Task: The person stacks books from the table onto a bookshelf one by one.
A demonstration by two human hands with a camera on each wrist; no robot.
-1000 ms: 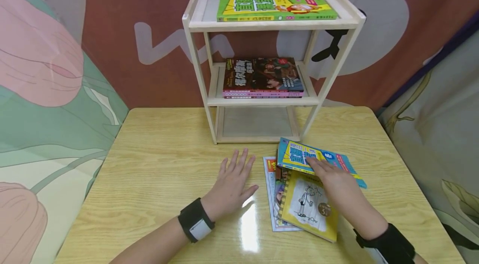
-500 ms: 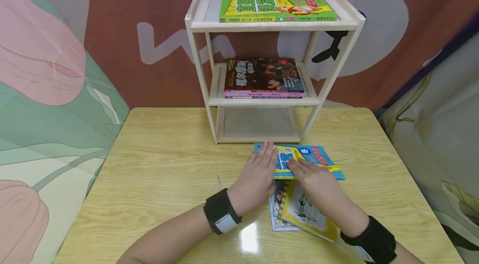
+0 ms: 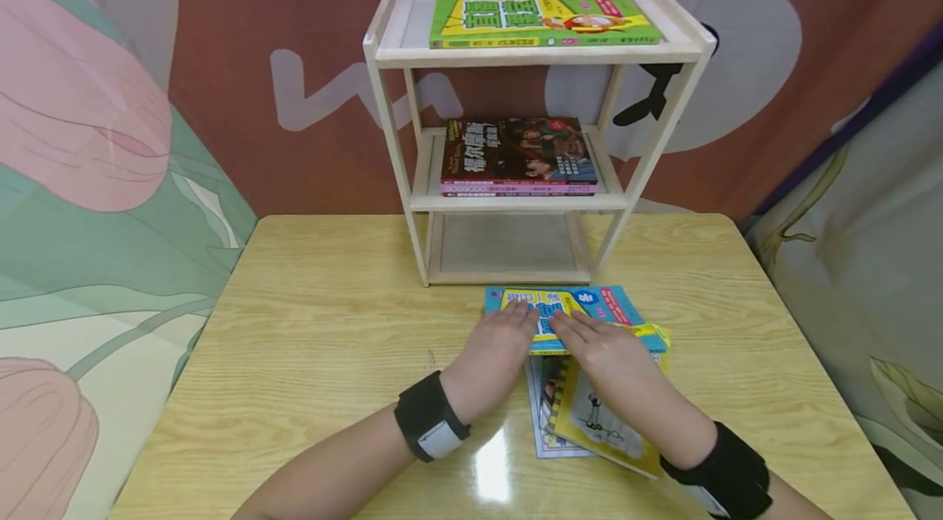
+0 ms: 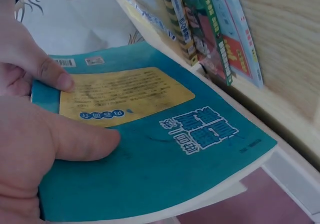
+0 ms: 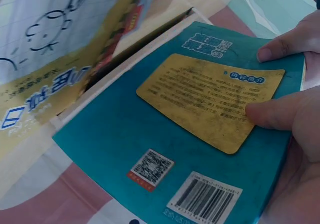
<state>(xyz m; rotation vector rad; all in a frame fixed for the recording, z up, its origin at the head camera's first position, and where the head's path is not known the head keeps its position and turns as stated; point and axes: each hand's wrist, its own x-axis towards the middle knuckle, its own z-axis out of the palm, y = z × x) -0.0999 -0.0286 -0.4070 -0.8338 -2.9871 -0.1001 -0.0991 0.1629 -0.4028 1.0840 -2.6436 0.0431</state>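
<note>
Head view: a blue book [image 3: 593, 305] is held by the left hand [image 3: 489, 356] and the right hand [image 3: 615, 360] in front of the shelf [image 3: 508, 246], partly hiding a yellow book [image 3: 604, 430] below. Each grip is narrow, the blue book being pinched between fingers [image 3: 521, 313] on top and a thumb [image 4: 92, 141] on the back cover [image 5: 125, 119]. Other books [image 3: 543, 440] are overlapped by the yellow book on the worktop [image 3: 331, 299]; a green book [image 3: 545, 16] and a dark-covered stack [image 3: 519, 151] are borne by the shelf.

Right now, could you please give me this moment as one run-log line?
left hand: grips blue book | right hand: grips blue book | yellow book: partly hidden in head view | shelf: books on two tiers
</note>
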